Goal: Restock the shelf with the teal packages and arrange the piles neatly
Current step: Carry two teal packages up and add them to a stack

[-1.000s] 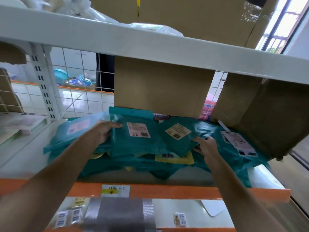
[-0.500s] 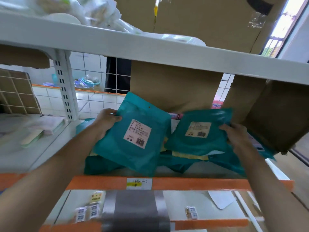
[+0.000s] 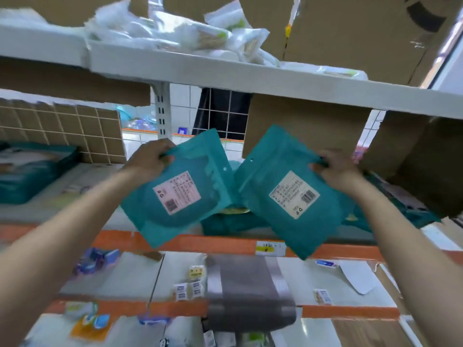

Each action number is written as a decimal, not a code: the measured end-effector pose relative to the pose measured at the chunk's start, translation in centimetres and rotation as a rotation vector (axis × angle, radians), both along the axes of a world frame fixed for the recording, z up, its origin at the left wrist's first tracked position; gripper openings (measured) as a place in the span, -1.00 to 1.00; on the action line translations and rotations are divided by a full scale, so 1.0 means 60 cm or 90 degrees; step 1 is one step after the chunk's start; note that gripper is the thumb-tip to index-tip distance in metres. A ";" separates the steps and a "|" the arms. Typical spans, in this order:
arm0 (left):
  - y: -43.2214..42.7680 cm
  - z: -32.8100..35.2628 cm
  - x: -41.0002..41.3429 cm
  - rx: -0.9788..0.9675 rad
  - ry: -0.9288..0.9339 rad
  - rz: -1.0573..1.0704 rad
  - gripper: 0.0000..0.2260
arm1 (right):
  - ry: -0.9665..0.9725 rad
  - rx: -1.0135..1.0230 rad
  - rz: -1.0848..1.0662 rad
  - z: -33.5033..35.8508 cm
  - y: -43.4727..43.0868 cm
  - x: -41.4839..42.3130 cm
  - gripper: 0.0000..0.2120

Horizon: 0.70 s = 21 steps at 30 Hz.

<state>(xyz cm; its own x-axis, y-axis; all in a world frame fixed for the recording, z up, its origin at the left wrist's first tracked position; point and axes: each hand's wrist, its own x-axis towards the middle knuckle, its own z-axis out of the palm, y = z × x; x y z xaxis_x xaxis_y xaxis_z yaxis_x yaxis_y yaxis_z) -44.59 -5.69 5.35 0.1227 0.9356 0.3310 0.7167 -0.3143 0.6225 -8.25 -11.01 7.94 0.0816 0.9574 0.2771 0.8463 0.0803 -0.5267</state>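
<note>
Now that we've lifted both higher off the pile (image 3: 231, 222), our left hand (image 3: 150, 160) pinches one teal package (image 3: 183, 194). Our right hand (image 3: 337, 170) grips the other teal package (image 3: 288, 196).

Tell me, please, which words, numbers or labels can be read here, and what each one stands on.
Nothing reads clearly.
Pink label, left teal package: print and barcode, blurred.
Cream label, right teal package: print and barcode, blurred.
Shelf-edge tag: handwriting, illegible.
Barcode stickers, lower shelf: too small.

One head-worn wide-angle view faces the shelf (image 3: 225, 242) straight on, close in
</note>
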 end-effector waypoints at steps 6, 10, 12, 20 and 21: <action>-0.047 -0.004 -0.138 0.018 0.101 0.087 -0.82 | -0.077 0.020 0.053 -0.032 0.013 -0.137 -0.90; -0.073 -0.006 -0.209 0.038 0.141 0.142 -0.74 | -0.084 0.024 0.098 -0.041 0.032 -0.227 -0.92; -0.083 -0.003 -0.241 0.037 0.160 0.171 -0.75 | -0.076 0.034 0.145 -0.042 0.044 -0.268 -0.97; -0.066 -0.010 -0.370 0.065 0.204 0.204 -0.76 | -0.106 0.064 0.218 -0.049 0.122 -0.412 -0.97; -0.056 -0.010 -0.384 0.062 0.202 0.216 -0.76 | -0.107 0.068 0.218 -0.047 0.134 -0.429 -0.96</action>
<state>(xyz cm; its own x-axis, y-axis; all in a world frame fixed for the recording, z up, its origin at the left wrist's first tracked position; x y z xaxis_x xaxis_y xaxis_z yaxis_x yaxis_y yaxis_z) -67.62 -9.07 4.73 -0.0754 0.9068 0.4148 0.9391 -0.0753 0.3353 -33.97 -2.99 5.09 -0.2927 0.8861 0.3594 0.8345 0.4202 -0.3564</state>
